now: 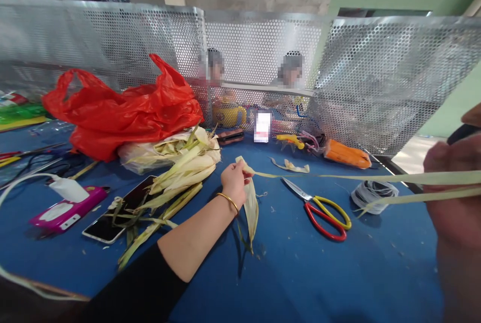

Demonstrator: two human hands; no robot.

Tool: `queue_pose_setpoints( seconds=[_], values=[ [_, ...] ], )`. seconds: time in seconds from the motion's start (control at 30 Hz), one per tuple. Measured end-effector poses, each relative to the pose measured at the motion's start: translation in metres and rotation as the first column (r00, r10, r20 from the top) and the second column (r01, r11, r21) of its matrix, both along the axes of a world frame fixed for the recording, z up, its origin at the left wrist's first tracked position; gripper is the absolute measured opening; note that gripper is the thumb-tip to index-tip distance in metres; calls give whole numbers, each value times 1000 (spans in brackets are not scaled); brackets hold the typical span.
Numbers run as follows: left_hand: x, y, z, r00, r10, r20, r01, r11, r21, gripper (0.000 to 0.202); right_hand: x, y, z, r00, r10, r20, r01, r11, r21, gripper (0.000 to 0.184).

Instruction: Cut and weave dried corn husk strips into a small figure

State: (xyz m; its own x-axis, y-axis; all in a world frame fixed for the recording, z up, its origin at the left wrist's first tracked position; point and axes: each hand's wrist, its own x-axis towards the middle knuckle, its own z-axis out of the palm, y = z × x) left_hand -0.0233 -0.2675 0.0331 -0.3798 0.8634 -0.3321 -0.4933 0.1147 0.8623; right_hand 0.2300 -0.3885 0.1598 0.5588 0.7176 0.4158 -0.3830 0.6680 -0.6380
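My left hand [233, 183], with a gold bangle at the wrist, is closed on a pale corn husk [251, 208]. A pointed leaf of it hangs below the fingers. From this grip a long thin husk strip [361, 178] stretches taut to the right. At the right edge, blurred and partly cut off, my right hand [451, 193] is closed on the strip, whose second end sticks out below. Scissors [313, 208] with one red and one yellow handle lie partly open beneath the strip. A coil of clear line [375, 196] lies near my right hand.
A bundle of corn husks [188, 163] lies left of my hand, partly over a phone [120, 208]. Beyond are a red plastic bag [131, 112], a magenta power strip [69, 208] and an orange packet [346, 153]. Two people sit behind the perforated metal screen [259, 37].
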Motion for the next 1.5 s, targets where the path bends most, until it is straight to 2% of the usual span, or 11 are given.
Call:
queue_pose_setpoints(
  seconds=[0.2, 0.37, 0.63, 0.87, 0.97, 1.03, 1.17, 1.3, 1.37, 1.43, 1.5],
  values=[
    [-6, 6, 0, 998, 44, -48, -40, 996, 75, 30, 5, 6, -7, 974, 226, 18, -224, 970, -92, 12],
    [5, -8, 4, 988, -70, -140, 95, 980, 177, 34, -12, 20, -22, 931, 326, 164, -244, 890, -384, 12],
    [38, -61, 7, 755, -589, -289, 654, 712, 257, 35, -77, 31, -88, 757, 600, 258, -243, 626, -741, 44],
    [44, -73, 7, 655, -714, -247, 755, 632, 175, 29, -82, 37, -101, 887, 435, 155, -257, 743, -618, 30],
    [46, -77, 1, 591, -669, -451, 786, 602, 136, 30, -80, 38, -99, 935, 353, 32, -278, 787, -551, 27],
    [46, -81, -2, 461, -641, -613, 858, 499, 123, 11, -81, 39, -97, 928, 370, -49, -335, 768, -546, 25],
    [43, -87, 0, 228, -774, -590, 969, 242, 57, 40, -68, 42, -84, 875, 465, -133, -463, 726, -509, 21],
    [42, -89, 3, 153, -812, -563, 983, 186, -2, 33, -18, 46, -52, 978, 207, 15, -191, 926, -326, 20],
    [42, -87, 2, 144, -812, -566, 973, 219, -67, 32, 10, 47, -34, 987, -147, 61, 156, 967, -203, 31],
    [42, -83, 1, 262, -771, -580, 928, 366, -68, 29, 27, 46, -21, 874, -476, 97, 485, 867, -119, 34],
    [42, -78, 1, 454, -669, -588, 833, 552, 15, 22, 27, 43, -18, 868, -465, 176, 492, 853, -173, 22]
  ],
)
